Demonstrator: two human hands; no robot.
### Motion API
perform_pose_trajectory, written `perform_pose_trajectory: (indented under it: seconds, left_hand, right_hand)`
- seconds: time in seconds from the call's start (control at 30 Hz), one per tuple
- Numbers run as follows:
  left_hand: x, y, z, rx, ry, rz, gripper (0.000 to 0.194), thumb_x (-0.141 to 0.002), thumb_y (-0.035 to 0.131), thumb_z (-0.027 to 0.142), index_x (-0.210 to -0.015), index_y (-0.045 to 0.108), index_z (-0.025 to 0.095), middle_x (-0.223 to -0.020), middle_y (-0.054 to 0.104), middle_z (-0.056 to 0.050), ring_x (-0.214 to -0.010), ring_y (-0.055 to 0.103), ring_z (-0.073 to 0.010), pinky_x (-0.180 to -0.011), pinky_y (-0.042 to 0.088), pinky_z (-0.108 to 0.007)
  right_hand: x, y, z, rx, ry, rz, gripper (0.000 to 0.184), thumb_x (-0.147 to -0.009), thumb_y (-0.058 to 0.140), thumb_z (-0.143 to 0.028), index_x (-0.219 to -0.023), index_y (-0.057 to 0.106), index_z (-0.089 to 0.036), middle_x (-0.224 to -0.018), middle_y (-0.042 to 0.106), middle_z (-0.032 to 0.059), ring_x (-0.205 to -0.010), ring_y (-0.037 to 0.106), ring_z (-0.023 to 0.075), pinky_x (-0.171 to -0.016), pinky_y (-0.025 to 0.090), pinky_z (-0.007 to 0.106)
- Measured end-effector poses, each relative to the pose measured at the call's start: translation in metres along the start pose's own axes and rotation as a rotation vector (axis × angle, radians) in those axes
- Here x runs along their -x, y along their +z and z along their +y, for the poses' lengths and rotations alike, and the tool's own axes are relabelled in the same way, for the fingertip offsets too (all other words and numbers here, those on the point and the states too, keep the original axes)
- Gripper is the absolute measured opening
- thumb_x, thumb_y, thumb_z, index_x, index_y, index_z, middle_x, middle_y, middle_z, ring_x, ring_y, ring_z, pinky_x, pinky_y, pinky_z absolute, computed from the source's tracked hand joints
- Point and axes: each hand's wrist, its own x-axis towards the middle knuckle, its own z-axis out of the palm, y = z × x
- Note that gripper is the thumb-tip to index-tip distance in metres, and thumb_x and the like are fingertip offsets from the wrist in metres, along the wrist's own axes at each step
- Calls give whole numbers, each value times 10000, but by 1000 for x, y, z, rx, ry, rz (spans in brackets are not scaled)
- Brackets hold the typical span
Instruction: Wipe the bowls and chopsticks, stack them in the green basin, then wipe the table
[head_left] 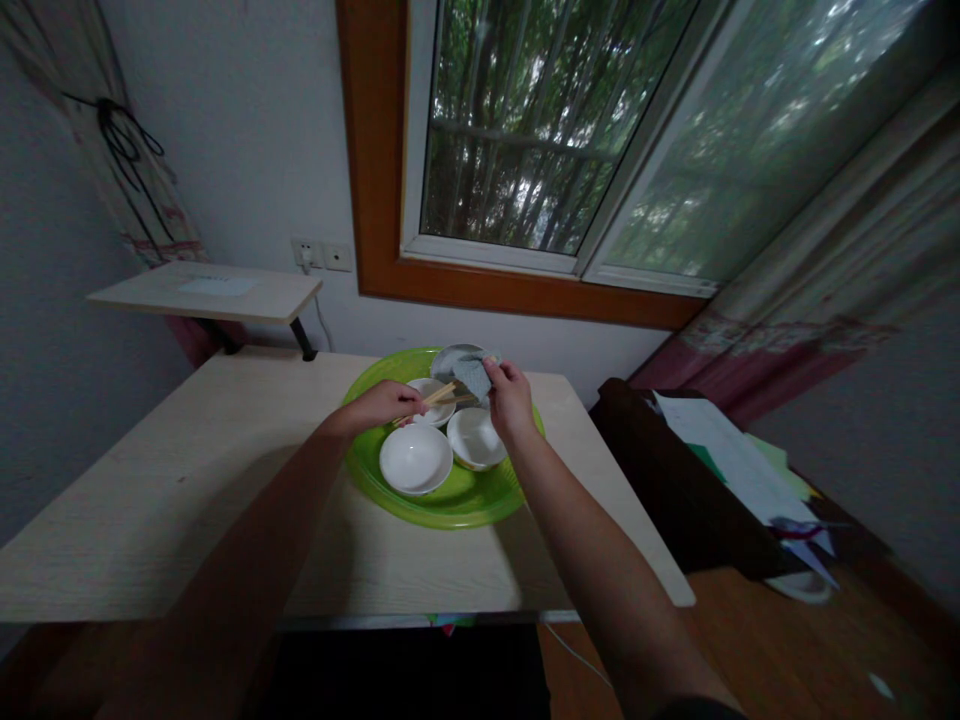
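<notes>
Pale fabric starts us off far to the left of both hands: a curtain point(75, 60), cinched by a black cord point(124, 145). Wooden table point(150, 520) next, running beneath both hands, with a shelf point(206, 292) raised above it, beyond the left hand and off to its left. Sockets point(321, 255) on the wall, up past that same hand.

And now the action! Left hand point(386, 403), fingers closed round light chopsticks point(440, 396), their far ends slanting toward the right hand. They cross over a small bowl point(431, 412); just nearer than the left hand sits a white bowl point(416, 462). All of it inside a green basin point(442, 516), spread right under the hands. A greyish bowl point(452, 354) lies between the hands and a bit beyond them, partly covered by the cloth point(471, 376). Another bowl point(478, 440) sits just below and left of the right hand.

Right hand point(513, 402), pinching that cloth, right up by the chopsticks; whether they touch, I can't tell.

Beyond it, the window point(555, 130). Well to its right, papers point(727, 455) on a dark box point(667, 490), then another curtain point(832, 270).
</notes>
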Motion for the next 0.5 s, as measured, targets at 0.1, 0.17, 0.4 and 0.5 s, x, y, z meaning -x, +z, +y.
perform_pose_trajectory:
  seconds: [0.1, 0.17, 0.4, 0.5]
  left_hand:
    - [0, 0, 0, -15, 7, -12, 426, -853, 639, 540, -906, 774, 139, -684, 670, -30, -631, 583, -151, -633, 415, -265]
    - [1, 0, 0, -15, 2, -14, 436, -851, 637, 548, -908, 772, 138, -670, 663, -26, -618, 583, -150, -626, 417, -264]
    - [1, 1, 2, -35, 4, 17, 360, -845, 646, 485, -858, 757, 143, -739, 720, -49, -713, 650, -174, -694, 463, -272]
    - [0, 1, 1, -72, 20, 23, 351, -853, 636, 479, -855, 757, 150, -762, 735, -51, -732, 656, -174, -702, 461, -272]
  right_hand:
    - [-4, -5, 0, -14, -42, 56, 335, -707, 832, -448, -879, 662, -216, -802, 708, -26, -715, 641, 146, -678, 530, 268]
    - [-5, -6, 1, -9, -50, 72, 337, -708, 831, -454, -859, 646, -217, -782, 700, -27, -703, 637, 145, -663, 529, 264]
    - [-2, -1, 4, -21, 0, -13, 326, -702, 843, -439, -896, 692, -225, -833, 732, -20, -737, 668, 155, -708, 558, 281]
    - [0, 1, 3, -14, 22, -37, 318, -697, 848, -439, -883, 699, -229, -837, 744, -15, -756, 684, 168, -747, 567, 301]
